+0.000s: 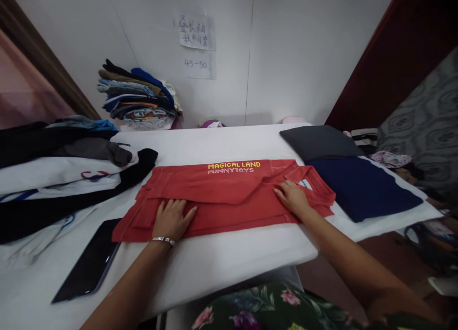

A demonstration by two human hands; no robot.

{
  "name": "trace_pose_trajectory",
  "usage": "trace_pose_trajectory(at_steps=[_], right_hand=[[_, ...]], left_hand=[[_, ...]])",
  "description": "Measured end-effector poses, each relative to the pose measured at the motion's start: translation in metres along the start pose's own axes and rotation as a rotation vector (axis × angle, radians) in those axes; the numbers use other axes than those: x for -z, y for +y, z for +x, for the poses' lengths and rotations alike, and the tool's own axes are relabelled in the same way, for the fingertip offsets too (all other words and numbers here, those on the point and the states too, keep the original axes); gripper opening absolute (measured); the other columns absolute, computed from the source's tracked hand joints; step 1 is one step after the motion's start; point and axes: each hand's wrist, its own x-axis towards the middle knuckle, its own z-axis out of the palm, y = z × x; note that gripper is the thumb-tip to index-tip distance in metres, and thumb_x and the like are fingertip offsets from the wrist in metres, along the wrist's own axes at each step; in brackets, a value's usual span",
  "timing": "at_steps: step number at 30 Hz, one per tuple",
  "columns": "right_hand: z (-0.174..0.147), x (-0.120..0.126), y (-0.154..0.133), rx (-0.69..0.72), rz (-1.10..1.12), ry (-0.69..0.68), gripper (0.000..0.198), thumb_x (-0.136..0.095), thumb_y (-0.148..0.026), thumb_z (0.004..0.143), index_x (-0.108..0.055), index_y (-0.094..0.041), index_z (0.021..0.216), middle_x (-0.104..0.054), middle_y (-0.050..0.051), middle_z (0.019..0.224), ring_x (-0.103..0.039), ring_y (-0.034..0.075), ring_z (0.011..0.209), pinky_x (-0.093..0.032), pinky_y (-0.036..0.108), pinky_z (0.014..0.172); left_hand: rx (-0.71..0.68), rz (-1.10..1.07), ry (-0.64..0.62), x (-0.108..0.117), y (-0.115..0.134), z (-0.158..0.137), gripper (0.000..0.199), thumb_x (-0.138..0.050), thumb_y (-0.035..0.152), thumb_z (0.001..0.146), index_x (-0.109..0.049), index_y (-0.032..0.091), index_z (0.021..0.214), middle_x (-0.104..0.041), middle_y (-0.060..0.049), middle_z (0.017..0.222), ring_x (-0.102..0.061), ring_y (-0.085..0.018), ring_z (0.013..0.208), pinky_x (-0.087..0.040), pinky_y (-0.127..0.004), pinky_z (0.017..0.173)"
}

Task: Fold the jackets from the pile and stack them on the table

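A red collared shirt [229,215] lies sideways across the table, its collar to the right and its hem to the left. One sleeve is laid lengthwise over the body, and "MAGICAL LAND FUNNYTOYS" is printed near the far edge. Flat on the shirt's left part rests my left hand [171,219], fingers stretched out, with a bracelet at the wrist. My right hand [291,196] presses on the cloth just below the collar, its fingers spread. Neither hand grips anything.
Black and white garments [71,177] are heaped at the left, beside a dark tablet [88,263]. A stack of folded clothes [138,98] stands at the back left. On the right lie a folded navy garment [361,186] and a dark grey one [318,141]. The white table [243,253] ends near my body.
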Motion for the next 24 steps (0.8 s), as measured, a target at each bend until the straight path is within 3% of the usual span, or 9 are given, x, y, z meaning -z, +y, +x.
trace_pose_trajectory(at_steps=[6, 9, 11, 13, 15, 18, 21, 24], right_hand=[[-0.036, 0.012, 0.049, 0.120, -0.107, 0.066, 0.032, -0.043, -0.036, 0.094, -0.068, -0.017, 0.101, -0.066, 0.013, 0.101, -0.059, 0.025, 0.096, -0.044, 0.038, 0.080], [-0.039, 0.013, 0.059, 0.176, -0.044, 0.073, 0.029, -0.043, -0.032, 0.095, -0.069, -0.019, 0.099, -0.067, 0.012, 0.102, -0.060, 0.024, 0.097, -0.045, 0.038, 0.082], [-0.037, 0.013, 0.059, 0.197, 0.010, 0.073, 0.028, -0.044, -0.030, 0.094, -0.069, -0.019, 0.096, -0.068, 0.010, 0.098, -0.061, 0.024, 0.093, -0.046, 0.038, 0.082], [-0.033, 0.013, 0.056, 0.200, 0.082, 0.083, 0.025, -0.045, -0.029, 0.093, -0.069, -0.020, 0.094, -0.068, 0.009, 0.095, -0.060, 0.023, 0.090, -0.047, 0.038, 0.082], [-0.025, 0.014, 0.050, 0.190, 0.162, 0.099, 0.023, -0.046, -0.027, 0.093, -0.068, -0.021, 0.094, -0.068, 0.008, 0.094, -0.060, 0.022, 0.089, -0.048, 0.037, 0.082], [-0.005, 0.014, 0.038, 0.171, 0.239, 0.122, 0.023, -0.046, -0.022, 0.091, -0.068, -0.022, 0.097, -0.067, 0.007, 0.098, -0.061, 0.021, 0.092, -0.049, 0.037, 0.083], [0.022, 0.006, 0.024, 0.205, 0.250, 0.114, 0.028, -0.046, -0.017, 0.089, -0.066, -0.023, 0.107, -0.066, 0.008, 0.109, -0.059, 0.022, 0.102, -0.048, 0.039, 0.091], [0.046, -0.007, 0.014, 0.235, 0.224, 0.072, 0.031, -0.048, -0.017, 0.088, -0.064, -0.022, 0.113, -0.063, 0.009, 0.120, -0.055, 0.023, 0.112, -0.045, 0.040, 0.098]], left_hand=[[0.021, -0.009, 0.032, 0.004, -0.003, 0.003, 0.047, -0.041, 0.053, 0.086, -0.064, 0.016, 0.102, -0.067, -0.012, 0.110, -0.055, -0.031, 0.110, -0.032, -0.050, 0.103], [0.133, -0.060, 0.037, 0.009, -0.011, 0.002, 0.046, -0.038, 0.050, 0.087, -0.066, 0.018, 0.103, -0.069, -0.012, 0.107, -0.061, -0.029, 0.099, -0.046, -0.041, 0.083], [0.241, -0.091, 0.065, 0.013, -0.017, 0.000, 0.045, -0.037, 0.048, 0.088, -0.068, 0.019, 0.102, -0.070, -0.010, 0.102, -0.064, -0.028, 0.091, -0.048, -0.037, 0.068], [0.274, -0.100, 0.137, 0.016, -0.021, -0.001, 0.043, -0.037, 0.047, 0.088, -0.069, 0.019, 0.098, -0.071, -0.010, 0.098, -0.065, -0.028, 0.087, -0.048, -0.036, 0.064], [0.190, -0.097, 0.242, 0.017, -0.023, 0.002, 0.040, -0.039, 0.044, 0.088, -0.069, 0.019, 0.098, -0.070, -0.010, 0.098, -0.064, -0.027, 0.091, -0.049, -0.036, 0.070], [-0.059, -0.072, 0.325, 0.012, -0.019, 0.010, 0.035, -0.045, 0.037, 0.085, -0.066, 0.019, 0.106, -0.067, -0.011, 0.111, -0.059, -0.027, 0.106, -0.047, -0.039, 0.089], [-0.219, -0.021, 0.265, 0.004, -0.014, 0.021, 0.040, -0.047, 0.025, 0.081, -0.063, 0.021, 0.117, -0.059, -0.010, 0.130, -0.050, -0.028, 0.122, -0.039, -0.046, 0.101], [-0.230, 0.027, 0.191, 0.000, -0.010, 0.028, 0.047, -0.044, 0.019, 0.080, -0.061, 0.023, 0.123, -0.053, -0.009, 0.138, -0.045, -0.028, 0.129, -0.031, -0.051, 0.107]])
